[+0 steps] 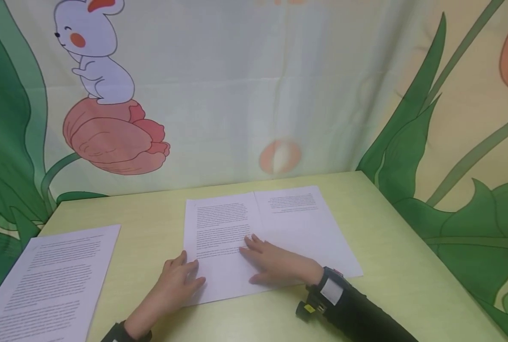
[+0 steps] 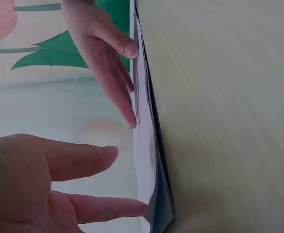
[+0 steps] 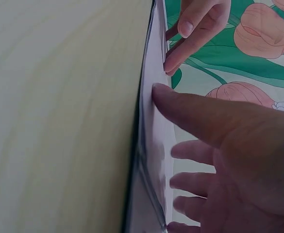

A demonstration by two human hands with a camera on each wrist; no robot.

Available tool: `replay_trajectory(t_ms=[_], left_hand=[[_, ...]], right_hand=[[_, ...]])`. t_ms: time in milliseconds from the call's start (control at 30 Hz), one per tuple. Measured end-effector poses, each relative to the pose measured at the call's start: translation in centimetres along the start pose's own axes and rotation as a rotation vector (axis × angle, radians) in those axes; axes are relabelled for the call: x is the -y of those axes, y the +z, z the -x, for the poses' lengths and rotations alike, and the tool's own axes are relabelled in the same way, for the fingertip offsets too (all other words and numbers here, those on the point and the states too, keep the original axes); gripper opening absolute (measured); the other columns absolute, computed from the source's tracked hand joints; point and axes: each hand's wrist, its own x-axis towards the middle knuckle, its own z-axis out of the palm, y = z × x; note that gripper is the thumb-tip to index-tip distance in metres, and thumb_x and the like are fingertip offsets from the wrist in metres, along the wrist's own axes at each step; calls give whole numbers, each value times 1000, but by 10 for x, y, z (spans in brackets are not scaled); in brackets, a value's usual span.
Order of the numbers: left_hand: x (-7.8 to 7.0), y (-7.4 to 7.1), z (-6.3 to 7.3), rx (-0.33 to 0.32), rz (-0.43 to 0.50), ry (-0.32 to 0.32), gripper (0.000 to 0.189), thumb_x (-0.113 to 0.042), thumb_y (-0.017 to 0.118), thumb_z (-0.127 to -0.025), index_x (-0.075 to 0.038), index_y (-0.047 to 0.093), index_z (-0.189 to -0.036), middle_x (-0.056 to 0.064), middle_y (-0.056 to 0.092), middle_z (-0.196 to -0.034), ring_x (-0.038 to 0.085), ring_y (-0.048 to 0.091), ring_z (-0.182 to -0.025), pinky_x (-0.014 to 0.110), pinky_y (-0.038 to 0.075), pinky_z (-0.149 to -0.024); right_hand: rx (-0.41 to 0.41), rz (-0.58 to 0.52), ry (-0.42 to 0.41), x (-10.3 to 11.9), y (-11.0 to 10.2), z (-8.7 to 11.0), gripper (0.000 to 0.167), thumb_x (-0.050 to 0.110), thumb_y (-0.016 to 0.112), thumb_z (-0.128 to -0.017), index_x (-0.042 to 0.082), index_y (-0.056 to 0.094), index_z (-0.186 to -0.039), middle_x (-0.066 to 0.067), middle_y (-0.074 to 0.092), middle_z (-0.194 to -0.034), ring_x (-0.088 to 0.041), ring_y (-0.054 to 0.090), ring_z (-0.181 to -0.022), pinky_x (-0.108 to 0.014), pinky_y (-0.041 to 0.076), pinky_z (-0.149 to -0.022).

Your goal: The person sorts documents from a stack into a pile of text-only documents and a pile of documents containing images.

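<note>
Two printed pages lie side by side in the middle of the table, a left page full of text and a right page with a short block at its top. My left hand rests at the left page's lower left edge, fingers spread. My right hand lies over the lower part where the pages meet, its fingers extended on the paper. In the left wrist view the paper edge looks like several thin layers, slightly raised at the near corner. The right wrist view shows my right thumb touching the sheet.
Another printed sheet lies at the table's left side. The pale yellow table ends at a curtain printed with a rabbit, flowers and leaves, which also runs along the right side.
</note>
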Motion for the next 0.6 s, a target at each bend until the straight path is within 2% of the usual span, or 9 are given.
replay_trajectory(t_ms=[200,300,367,467,500,533,600], left_hand=[[-1,-6,2,11,22,15,42,-24,66,-87,2,62,-119,37,35,-140,52,37,-125,61,35,-100],[6,-16,4,-52,63,47,36,-21,65,-88,-1,64,-118,32,43,-138,50,40,-125,62,35,-100],[18,-27,7,-186,77,102,31,-16,66,-87,-2,65,-114,28,52,-131,47,47,-120,61,37,-98],[45,-52,14,-453,40,147,25,-7,68,-83,-2,67,-108,25,61,-119,44,53,-110,60,39,-91],[56,-62,17,-530,17,136,25,-5,68,-82,0,67,-106,26,61,-117,45,53,-107,59,39,-89],[67,-72,21,-584,-8,98,25,-3,67,-82,2,66,-107,28,60,-115,46,52,-106,59,38,-88],[91,-90,31,-647,-66,-2,28,-1,66,-81,6,62,-108,32,57,-114,49,47,-105,60,35,-88]], right_hand=[[20,-7,-6,-1,0,3,69,42,55,-93,16,25,-151,-9,10,-159,-27,10,-147,-43,19,-117],[23,-11,-9,-1,0,3,70,42,54,-93,16,24,-151,-9,9,-159,-27,9,-147,-43,18,-117],[23,-18,-12,-2,1,4,70,42,54,-93,16,24,-151,-9,9,-159,-27,9,-147,-43,18,-117],[20,-26,-12,-1,1,4,70,42,55,-93,16,25,-151,-9,9,-159,-27,9,-147,-43,18,-117],[21,-31,-11,-1,1,4,70,42,55,-93,16,25,-151,-9,9,-159,-27,9,-147,-43,18,-117],[21,-33,-12,-1,1,5,70,42,55,-93,16,25,-151,-9,9,-159,-27,9,-147,-43,18,-117],[23,-36,-9,0,2,5,70,41,56,-93,16,25,-151,-9,9,-159,-27,9,-147,-43,18,-117]])
